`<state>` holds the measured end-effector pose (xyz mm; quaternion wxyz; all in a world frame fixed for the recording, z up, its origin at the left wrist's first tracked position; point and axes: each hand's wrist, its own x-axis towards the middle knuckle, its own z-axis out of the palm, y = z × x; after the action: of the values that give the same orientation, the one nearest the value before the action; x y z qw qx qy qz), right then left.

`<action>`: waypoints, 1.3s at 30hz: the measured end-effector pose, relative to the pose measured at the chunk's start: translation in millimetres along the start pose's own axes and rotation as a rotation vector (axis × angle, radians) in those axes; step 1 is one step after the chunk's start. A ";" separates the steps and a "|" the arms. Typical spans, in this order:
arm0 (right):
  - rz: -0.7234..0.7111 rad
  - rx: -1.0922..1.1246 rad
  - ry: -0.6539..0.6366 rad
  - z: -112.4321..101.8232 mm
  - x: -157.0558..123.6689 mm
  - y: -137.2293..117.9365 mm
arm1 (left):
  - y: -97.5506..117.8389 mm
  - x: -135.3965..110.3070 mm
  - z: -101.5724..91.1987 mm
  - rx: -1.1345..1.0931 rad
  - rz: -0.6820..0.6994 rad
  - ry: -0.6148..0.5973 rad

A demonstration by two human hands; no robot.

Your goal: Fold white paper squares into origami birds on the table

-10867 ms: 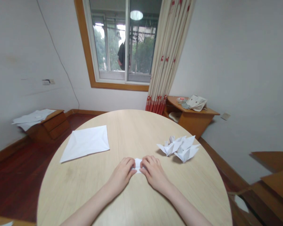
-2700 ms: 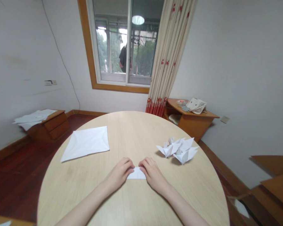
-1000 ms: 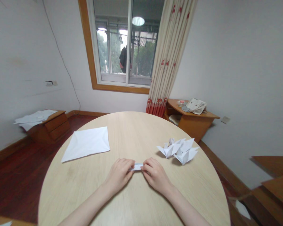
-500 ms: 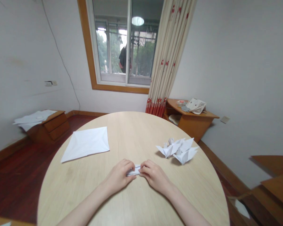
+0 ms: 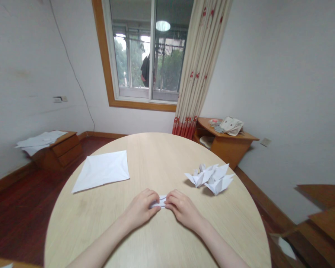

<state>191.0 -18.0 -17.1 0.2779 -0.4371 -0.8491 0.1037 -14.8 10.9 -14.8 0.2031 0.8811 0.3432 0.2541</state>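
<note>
Narrow folded white paper strip (image 5: pixel 161 201) sits on the round pale wooden table (image 5: pixel 156 160), its long axis running side to side across the person's front. Left hand (image 5: pixel 141 208) closes over one end and right hand (image 5: pixel 183 208) over the other, the fingers (image 5: pixel 173 196) curled narrowly around the paper, holding it between them. Only a short middle stretch of the strip shows in the small gap between the fingertips. Neither hand is clearly nearer; the strip lies about midway between them.

Flat square white paper sheet (image 5: pixel 102 171) lies beyond the left hand and off to its side, well apart from it. Cluster of folded white origami figures (image 5: pixel 209 178) sits beyond the right hand, near it but not touching. Farther off, a wooden corner cabinet (image 5: pixel 226 147) holds a pale cloth bag (image 5: pixel 231 125), and a low wooden drawer cabinet (image 5: pixel 60 149) carries loose white papers (image 5: pixel 40 137).
</note>
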 end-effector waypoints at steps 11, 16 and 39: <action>0.025 0.012 0.003 0.3 0.5 -0.8 | -3.8 -1.2 6.1 -0.122 -0.093 0.040; -0.002 -0.018 0.006 0.2 -0.2 -1.3 | -3.3 -0.9 6.0 -0.155 -0.089 0.041; -0.014 -0.135 0.040 10.2 3.4 2.7 | 1.5 1.0 -0.5 0.051 -0.245 -0.071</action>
<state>185.6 -13.0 -25.3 0.2655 -0.4509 -0.8514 0.0354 -13.7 10.7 -13.3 0.2223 0.8459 0.4471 0.1873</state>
